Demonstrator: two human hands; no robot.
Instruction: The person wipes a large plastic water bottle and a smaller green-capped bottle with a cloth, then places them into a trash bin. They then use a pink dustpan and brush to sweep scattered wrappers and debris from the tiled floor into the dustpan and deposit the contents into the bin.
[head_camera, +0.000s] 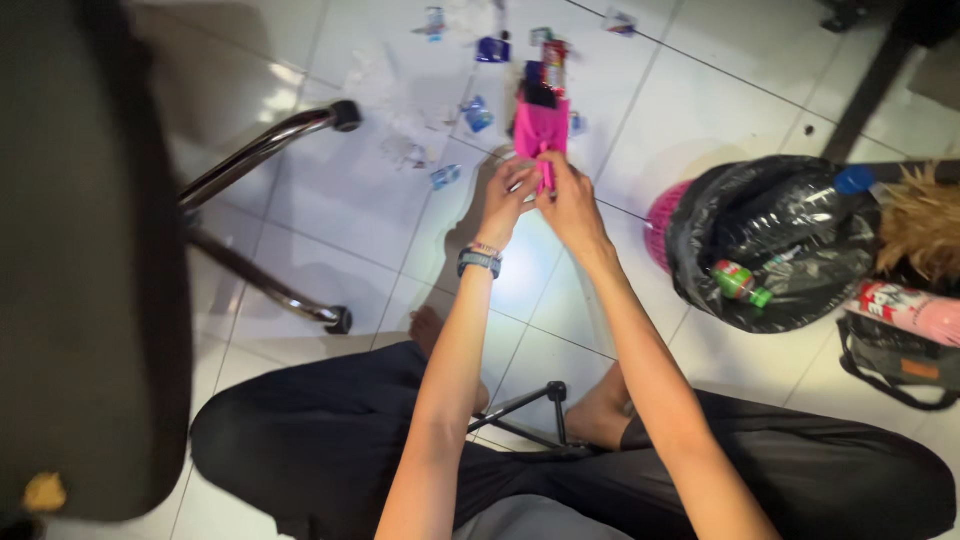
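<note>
Both my hands are stretched out over the white tiled floor and meet on a bright pink pouch-like item (541, 128). My left hand (505, 200), with a watch and bracelet at the wrist, pinches its lower edge. My right hand (570, 203) grips the same lower edge right beside it, fingers closed. A dark object and a small red and green packet (553, 62) stick out of the pink item's top. I sit cross-legged in black trousers, bare feet showing below my arms.
Small blue wrappers (478, 113) and clear plastic scraps litter the tiles beyond my hands. A pink bin lined with a black bag (770, 240) stands at the right, a green bottle inside. A chair with chrome legs (262, 150) is at left. A small black tripod (535, 410) stands between my feet.
</note>
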